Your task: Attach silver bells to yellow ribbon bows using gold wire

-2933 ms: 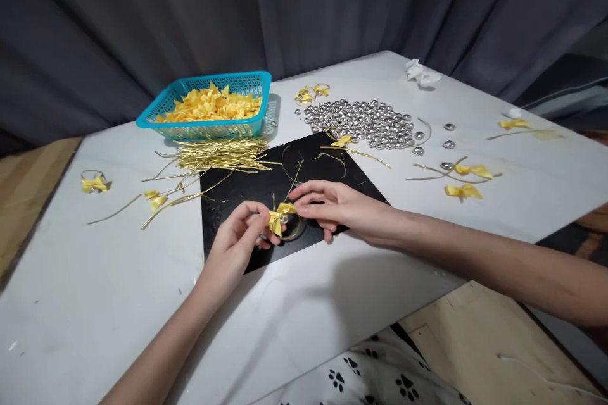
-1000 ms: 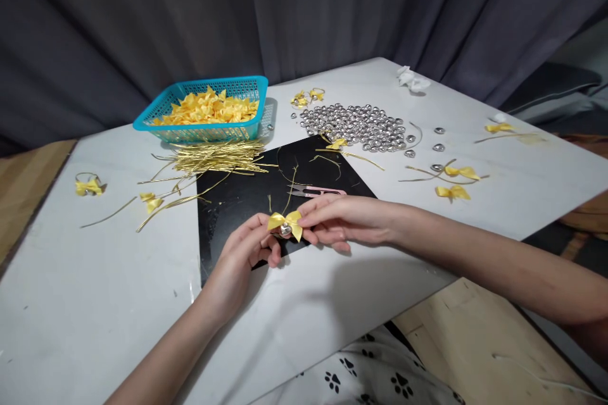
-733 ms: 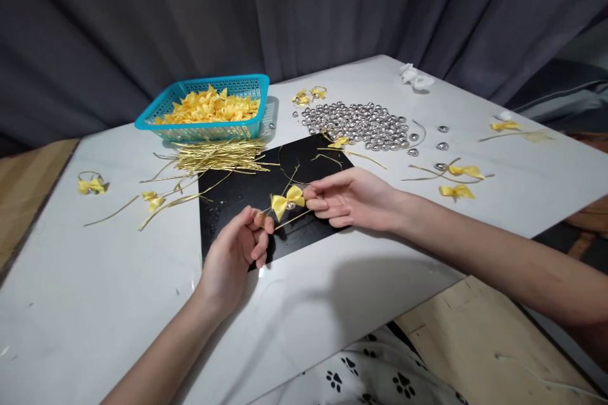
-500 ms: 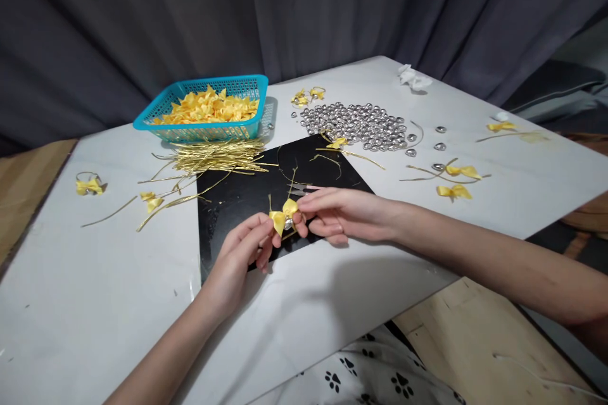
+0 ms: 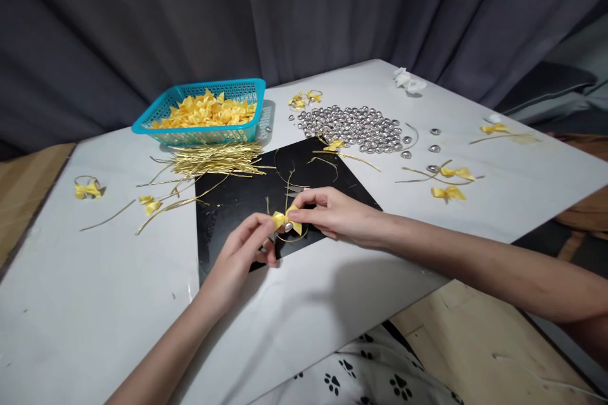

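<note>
Fingers of the left hand [image 5: 247,250] and right hand [image 5: 327,212] are pinching a yellow bow [image 5: 286,219] from 9 and 3 o'clock, steadying it over the black mat [image 5: 237,202]

bow [image 5: 286,219]: small, yellow satin ribbon, two loops spread left and right, pinched at both ends between the fingertips of two hands
bead [image 5: 288,226]: small and silver, sits at the bow's middle, just under the knot
wire [image 5: 293,238]: thin gold strand, curves in a loop below the bow; short ends stick up behind it
place: just above the near edge of the black mat [image 5: 237,202], whether touching it cannot be told
</note>
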Tool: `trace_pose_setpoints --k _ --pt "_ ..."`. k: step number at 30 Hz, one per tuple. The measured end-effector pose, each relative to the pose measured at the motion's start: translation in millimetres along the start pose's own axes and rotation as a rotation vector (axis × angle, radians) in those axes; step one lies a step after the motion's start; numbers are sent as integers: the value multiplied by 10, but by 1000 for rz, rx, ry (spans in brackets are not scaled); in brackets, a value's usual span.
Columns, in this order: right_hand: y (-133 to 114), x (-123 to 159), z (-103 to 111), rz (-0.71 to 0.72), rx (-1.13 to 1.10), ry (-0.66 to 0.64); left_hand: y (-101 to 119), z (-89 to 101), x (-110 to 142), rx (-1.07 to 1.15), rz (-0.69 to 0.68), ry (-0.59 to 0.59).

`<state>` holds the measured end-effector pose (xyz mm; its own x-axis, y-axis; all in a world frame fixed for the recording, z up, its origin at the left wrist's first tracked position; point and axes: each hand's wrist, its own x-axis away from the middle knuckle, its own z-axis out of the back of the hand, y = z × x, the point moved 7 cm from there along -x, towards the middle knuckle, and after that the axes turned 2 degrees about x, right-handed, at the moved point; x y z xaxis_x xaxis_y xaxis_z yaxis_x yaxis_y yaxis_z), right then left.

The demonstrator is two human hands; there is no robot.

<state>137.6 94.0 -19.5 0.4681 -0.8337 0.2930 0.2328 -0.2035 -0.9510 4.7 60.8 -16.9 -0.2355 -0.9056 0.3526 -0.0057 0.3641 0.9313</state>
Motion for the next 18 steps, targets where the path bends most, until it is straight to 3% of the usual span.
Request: trace_pose_setpoints --k 4,13,18 --pt "-41 -37 10 63 37 -6 11 -14 10 -105 -18 12" --pt "-128 -69 23 175 -51 52 14 -37 -5 -106 -37 38" --pt "-141 -64 37 157 -110 82 30 -73 -3 -190 -62 23"
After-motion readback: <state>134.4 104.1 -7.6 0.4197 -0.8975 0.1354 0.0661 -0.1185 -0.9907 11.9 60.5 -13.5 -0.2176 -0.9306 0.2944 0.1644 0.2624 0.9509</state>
